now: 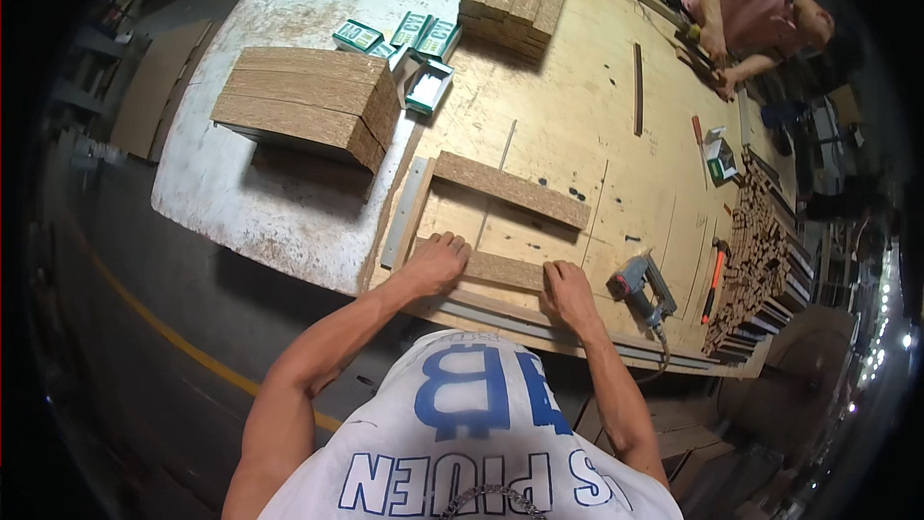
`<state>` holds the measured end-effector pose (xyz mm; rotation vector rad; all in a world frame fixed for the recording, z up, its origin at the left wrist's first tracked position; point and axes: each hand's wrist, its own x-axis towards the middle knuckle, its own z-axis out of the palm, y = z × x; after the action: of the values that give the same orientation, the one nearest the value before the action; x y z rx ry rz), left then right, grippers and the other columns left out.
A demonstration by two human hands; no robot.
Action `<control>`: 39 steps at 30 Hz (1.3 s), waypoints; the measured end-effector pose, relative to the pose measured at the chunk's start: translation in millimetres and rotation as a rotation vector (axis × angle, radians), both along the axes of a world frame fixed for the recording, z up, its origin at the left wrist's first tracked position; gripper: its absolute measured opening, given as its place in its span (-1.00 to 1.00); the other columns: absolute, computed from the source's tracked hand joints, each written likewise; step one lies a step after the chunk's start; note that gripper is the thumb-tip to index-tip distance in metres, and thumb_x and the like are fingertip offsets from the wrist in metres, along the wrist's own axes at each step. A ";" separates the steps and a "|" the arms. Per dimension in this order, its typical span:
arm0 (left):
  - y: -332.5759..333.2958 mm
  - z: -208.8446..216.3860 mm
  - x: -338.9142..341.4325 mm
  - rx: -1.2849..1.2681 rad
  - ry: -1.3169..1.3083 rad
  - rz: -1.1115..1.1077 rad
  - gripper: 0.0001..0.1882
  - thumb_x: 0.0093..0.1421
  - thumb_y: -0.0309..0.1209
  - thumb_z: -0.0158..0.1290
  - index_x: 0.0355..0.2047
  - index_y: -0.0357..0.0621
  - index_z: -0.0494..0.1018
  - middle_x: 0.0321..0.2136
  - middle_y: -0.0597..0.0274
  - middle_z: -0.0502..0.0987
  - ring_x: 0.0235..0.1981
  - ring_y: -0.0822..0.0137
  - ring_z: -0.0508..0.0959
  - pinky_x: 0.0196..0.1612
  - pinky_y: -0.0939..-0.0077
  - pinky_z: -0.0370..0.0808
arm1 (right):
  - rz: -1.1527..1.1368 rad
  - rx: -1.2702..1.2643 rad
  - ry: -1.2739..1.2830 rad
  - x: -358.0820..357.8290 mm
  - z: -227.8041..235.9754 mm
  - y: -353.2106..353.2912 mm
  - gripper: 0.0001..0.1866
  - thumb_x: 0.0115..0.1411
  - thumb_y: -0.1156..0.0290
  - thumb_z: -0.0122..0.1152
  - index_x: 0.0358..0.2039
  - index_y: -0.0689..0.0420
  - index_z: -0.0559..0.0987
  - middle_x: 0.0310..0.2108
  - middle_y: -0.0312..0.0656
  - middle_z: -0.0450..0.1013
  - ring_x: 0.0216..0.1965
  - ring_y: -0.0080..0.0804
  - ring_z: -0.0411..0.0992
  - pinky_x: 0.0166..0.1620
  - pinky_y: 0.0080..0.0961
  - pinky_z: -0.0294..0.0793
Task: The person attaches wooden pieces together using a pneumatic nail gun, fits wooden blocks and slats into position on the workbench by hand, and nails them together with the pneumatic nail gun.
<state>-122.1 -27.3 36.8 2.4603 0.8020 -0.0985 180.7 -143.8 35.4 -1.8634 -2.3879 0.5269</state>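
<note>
A short particleboard strip [502, 271] lies flat on the plywood worktop near its front edge, between my two hands. My left hand [440, 262] grips its left end, fingers curled over it, beside a wooden strip [420, 207] and a metal guide bar [399, 217]. At the right end, my right hand [570, 291] pinches the same strip, thumb and fingers closed on it. A second, longer particleboard strip [510, 190] rests farther back, roughly parallel, its left end at the wooden strip. Along the front edge runs a metal rail [515, 323].
A nail gun [630, 281] with a hose lies right of my right hand. Beyond it are an orange-handled hammer [714, 279] and piled wood strips [756, 255]. Particleboard stacks [298, 87] and green boxes [411, 31] stand left and back. Another person [756, 10] works at the far right.
</note>
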 end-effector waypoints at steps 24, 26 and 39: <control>102.6 -0.4 53.4 0.340 -0.328 0.211 -0.50 0.00 -0.55 0.14 0.02 -0.33 0.40 -0.16 0.04 0.50 -0.01 0.16 0.46 0.19 0.07 0.25 | -0.208 -0.136 -0.023 19.5 55.8 122.9 -0.39 -0.03 0.55 0.36 0.09 0.23 0.40 -0.03 0.07 0.40 0.01 0.07 0.39 0.06 -0.17 0.42; 109.3 -1.8 54.1 0.261 -0.295 0.195 -0.56 0.01 -0.55 0.13 -0.04 -0.32 0.42 -0.21 0.06 0.51 -0.05 0.16 0.48 0.14 0.14 0.29 | -0.255 -0.208 -0.003 19.5 56.7 127.6 -0.39 -0.03 0.57 0.36 0.09 0.23 0.40 -0.06 0.07 0.41 -0.02 0.07 0.40 0.04 -0.16 0.43; 134.3 2.4 50.1 0.078 -0.265 0.106 -0.55 0.07 -0.62 0.00 0.03 -0.34 0.38 -0.12 -0.09 0.52 0.00 -0.03 0.47 0.13 0.15 0.33 | -0.118 -0.058 -0.114 26.5 46.2 135.5 -0.34 -0.11 0.57 0.30 0.10 0.14 0.41 -0.19 0.03 0.45 -0.14 0.08 0.43 -0.09 -0.14 0.46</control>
<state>-71.9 107.0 39.2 2.4295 0.8293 0.2972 207.2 -8.3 81.6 -2.0973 -2.3344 0.4979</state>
